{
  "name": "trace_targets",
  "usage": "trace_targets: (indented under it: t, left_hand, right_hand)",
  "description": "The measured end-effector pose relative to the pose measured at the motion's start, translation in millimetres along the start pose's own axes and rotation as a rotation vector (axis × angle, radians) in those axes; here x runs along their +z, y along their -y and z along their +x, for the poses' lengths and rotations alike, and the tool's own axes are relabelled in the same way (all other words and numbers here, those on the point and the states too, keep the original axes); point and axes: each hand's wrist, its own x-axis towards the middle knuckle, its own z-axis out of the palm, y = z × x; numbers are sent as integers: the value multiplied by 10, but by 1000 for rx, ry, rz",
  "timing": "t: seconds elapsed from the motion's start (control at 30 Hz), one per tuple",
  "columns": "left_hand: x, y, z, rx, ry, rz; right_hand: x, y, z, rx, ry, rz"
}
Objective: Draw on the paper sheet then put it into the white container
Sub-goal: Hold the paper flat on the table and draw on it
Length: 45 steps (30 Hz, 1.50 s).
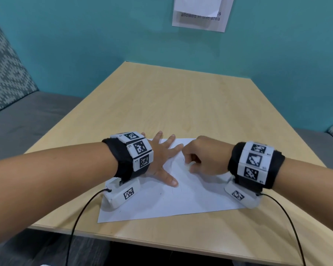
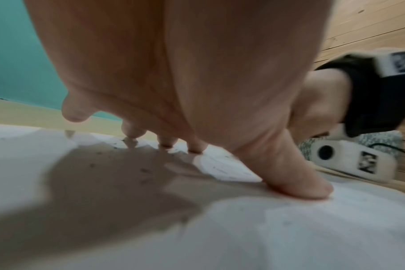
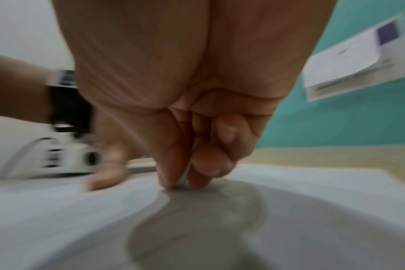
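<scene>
While the left hand presses flat, the white paper sheet shows faint marks; right hand pinches something small.

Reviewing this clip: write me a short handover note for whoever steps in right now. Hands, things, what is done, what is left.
Left hand: flat, fingers spread, pressing the paper sheet down on the table.
Right hand: fingers curled, pinching a small whitish tool with its tip on the sheet; too blurred to say what kind.
Sheet: flat near the table's front edge, with faint marks.
Done: drawing seems started.
Left: finish drawing, then put the sheet into the white container, which no view shows.
</scene>
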Motion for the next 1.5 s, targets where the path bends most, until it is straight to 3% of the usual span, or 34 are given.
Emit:
trace_targets:
  t: [0.1,0.23,0.37,0.53,0.67,0.93,1.1,1.33,1.5]
  left_hand:
    - [12,15,6,-1,0,-1]
    - [24,11,13,4,-18,-1]
    - [21,19,-7,1,-17,5]
    - [9,4,2,-7,-14,6]
    - [-4,17,-12,-8,-13,22]
    - [-5,-97,-190,-6,-100,0]
    - [100,-100,-366,18,-15,-63]
    - [122,-82,-387,57,-14,-67]
    - [85,-112,-380,36,13,-63]
  right_hand:
    - [54,75,-59,-43,49,8]
    - [-47,-86,9,46,-44,2]
    - [64,67,-60,-32,62,11]
    - [-70,-59,0,66,-27,-12]
    - [83,158,-90,-45,54,12]
    - [20,110,-33,39,30,39]
    - [3,118,11,88,-5,32]
    - [141,526,-97,-104,101,36]
    - [7,335,45,19,-22,-23]
